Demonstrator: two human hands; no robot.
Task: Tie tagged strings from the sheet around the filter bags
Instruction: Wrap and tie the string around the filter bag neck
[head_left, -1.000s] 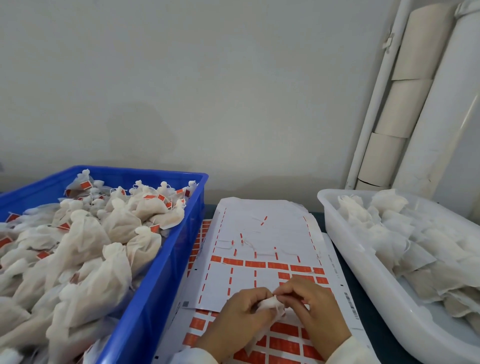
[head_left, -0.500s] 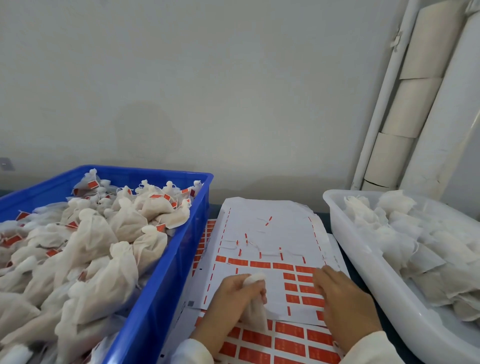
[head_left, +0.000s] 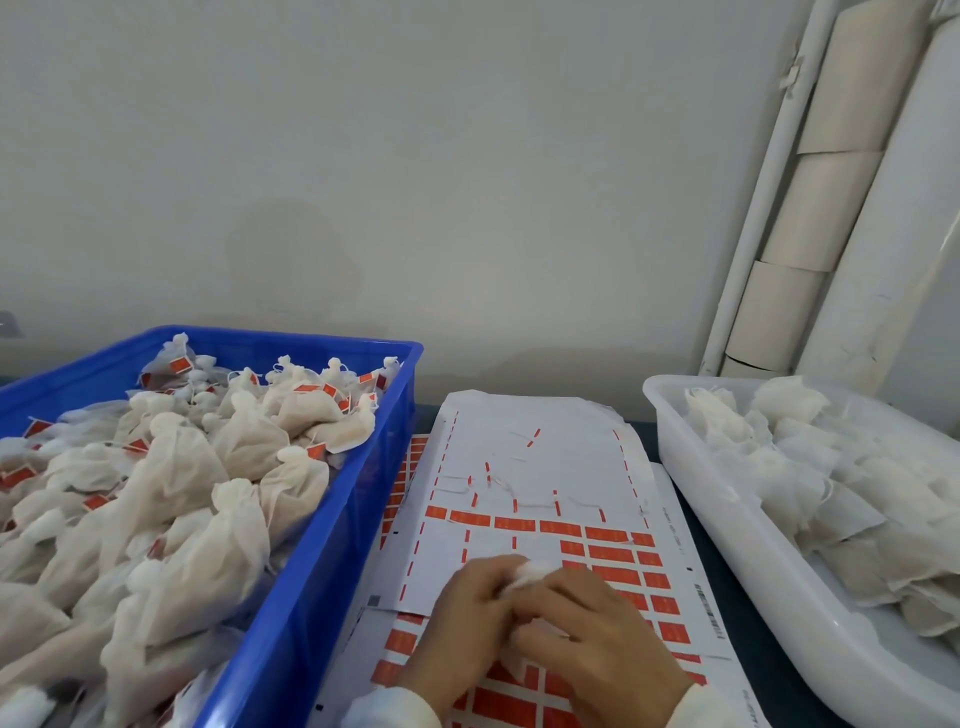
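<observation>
A white sheet (head_left: 540, 452) with rows of orange tags and thin strings lies in the middle of the table. Over its near part, my left hand (head_left: 467, 618) grips a white filter bag (head_left: 532, 570) by its gathered neck; only the bag's top shows above the fingers. My right hand (head_left: 597, 639) is pressed against the left, its fingers curled at the bag's neck. Whether a string runs between the fingers is hidden.
A blue crate (head_left: 332, 545) on the left holds several tied bags with orange tags. A white tub (head_left: 727, 551) on the right holds several untied filter bags. More tag sheets (head_left: 400, 483) lie under the top one. Paper rolls (head_left: 810, 218) lean at the back right.
My right hand was on the sheet half a second ago and has come back to the bag held in my left hand. Both hands are now together over the sheet.
</observation>
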